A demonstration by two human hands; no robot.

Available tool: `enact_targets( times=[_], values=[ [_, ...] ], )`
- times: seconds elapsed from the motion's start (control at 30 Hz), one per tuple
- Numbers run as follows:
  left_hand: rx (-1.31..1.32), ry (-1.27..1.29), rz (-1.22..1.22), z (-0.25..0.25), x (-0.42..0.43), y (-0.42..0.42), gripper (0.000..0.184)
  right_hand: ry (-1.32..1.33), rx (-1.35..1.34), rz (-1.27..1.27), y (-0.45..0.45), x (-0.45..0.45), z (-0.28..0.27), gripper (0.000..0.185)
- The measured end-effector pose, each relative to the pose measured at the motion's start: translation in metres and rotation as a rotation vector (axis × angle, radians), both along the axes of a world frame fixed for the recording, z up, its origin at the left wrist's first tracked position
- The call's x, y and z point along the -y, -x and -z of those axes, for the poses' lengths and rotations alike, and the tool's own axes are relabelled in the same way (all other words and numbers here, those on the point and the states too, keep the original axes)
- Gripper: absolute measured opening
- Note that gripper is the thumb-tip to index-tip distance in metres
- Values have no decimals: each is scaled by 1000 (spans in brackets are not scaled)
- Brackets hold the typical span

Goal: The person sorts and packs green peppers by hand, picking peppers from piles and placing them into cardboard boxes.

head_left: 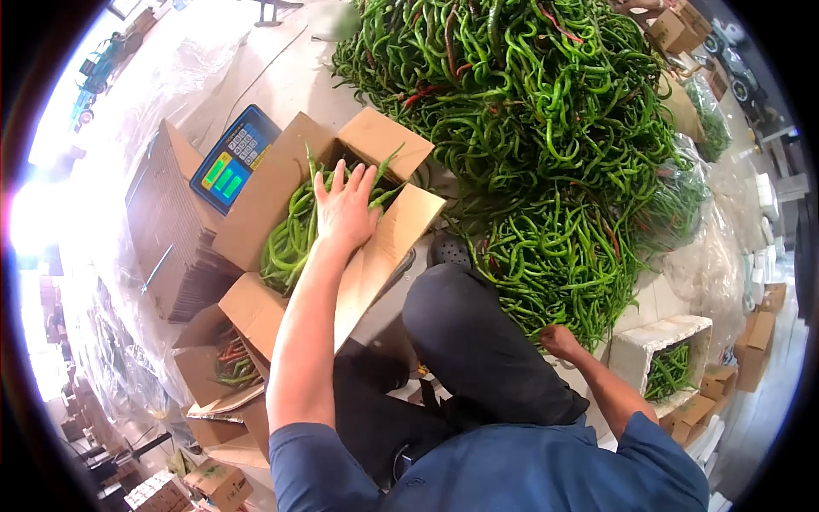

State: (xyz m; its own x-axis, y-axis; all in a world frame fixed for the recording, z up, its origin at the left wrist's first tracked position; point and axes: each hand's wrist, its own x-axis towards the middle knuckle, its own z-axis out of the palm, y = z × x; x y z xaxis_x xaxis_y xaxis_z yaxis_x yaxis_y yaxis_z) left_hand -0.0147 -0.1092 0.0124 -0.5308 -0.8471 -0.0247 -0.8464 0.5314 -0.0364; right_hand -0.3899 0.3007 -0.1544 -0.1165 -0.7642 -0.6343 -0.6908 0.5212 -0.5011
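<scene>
My left hand [348,209] lies with its fingers spread on long green chili peppers [290,235] inside a cardboard box [264,200] whose flaps stand open. The palm faces down and touches the peppers. At the lower edge of a big heap of green chili peppers [554,264] is my right hand [559,340], its fingers curled closed. What those fingers hold, if anything, is hidden. A few red peppers show among the green ones in the heap.
A digital scale display [235,162] stands behind the box, beside folded cardboard [175,230]. Lower left, another box [205,358] holds reddish peppers. A white foam box [627,363] with green peppers lies at right, near plastic bags [682,200] of peppers.
</scene>
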Motion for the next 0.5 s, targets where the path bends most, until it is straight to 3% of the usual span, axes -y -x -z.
enact_targets(
  times=[0.07, 0.13, 0.17, 0.27, 0.3, 0.4, 0.43, 0.47, 0.5],
  values=[
    [-187, -14, -99, 14, 18, 11, 44, 0, -18, 15, -1, 0, 1, 29],
    [-161, -191, -126, 9, 30, 19, 37, 15, -38, 34, -1, -1, 5, 28],
    [-188, -128, -100, 22, 33, 18, 31, -28, -14, 46, 1, 1, 7, 28],
    [-169, 64, -68, 7, 21, 8, 25, -8, -22, 164, -3, -1, 4, 31],
    [-67, 22, -87, -6, 17, 6, 21, 52, -45, 106, -2, -6, 10, 30],
    [-160, 172, -57, 4, 4, -13, 22, -11, -47, 102, -9, -14, 21, 27],
    [-136, 111, -47, -2, 2, -15, 22, -130, -25, 44, -11, -9, 16, 27],
    [-48, -108, -98, -9, 3, -13, 21, -92, -32, 41, -12, -14, 24, 27],
    [-64, -111, -99, -9, 1, -15, 20, -58, -16, 40, -15, -14, 19, 27]
  ],
)
